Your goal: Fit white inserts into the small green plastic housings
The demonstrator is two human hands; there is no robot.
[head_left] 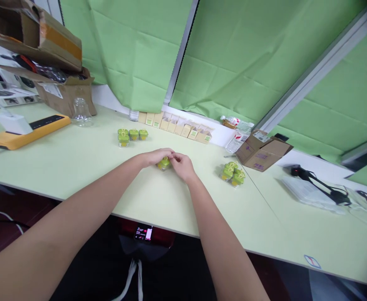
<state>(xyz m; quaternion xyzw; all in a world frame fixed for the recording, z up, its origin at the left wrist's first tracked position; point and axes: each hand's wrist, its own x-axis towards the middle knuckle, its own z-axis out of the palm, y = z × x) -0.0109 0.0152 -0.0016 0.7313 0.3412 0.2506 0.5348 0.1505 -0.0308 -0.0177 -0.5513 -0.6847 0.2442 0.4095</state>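
Note:
My left hand (pixel 158 156) and my right hand (pixel 182 164) meet at the middle of the table over a small clear container with a green lid (pixel 163 164). The left fingers curl over its far side, and the right fingers pinch at its upper right edge. Both hands are closed, with the fingertips partly hiding the lid. Several similar green-lidded containers (pixel 133 134) stand in a cluster to the far left of my hands. Another group of green-lidded containers (pixel 230 170), close together, is on the right.
A row of small tan boxes (pixel 183 127) lines the wall. A cardboard box (pixel 261 151) and plastic bottles (pixel 235 142) stand back right. A yellow power strip (pixel 29 133), a glass jar (pixel 82 113) and open cartons (pixel 65 94) occupy the left. A headset (pixel 321 186) lies far right.

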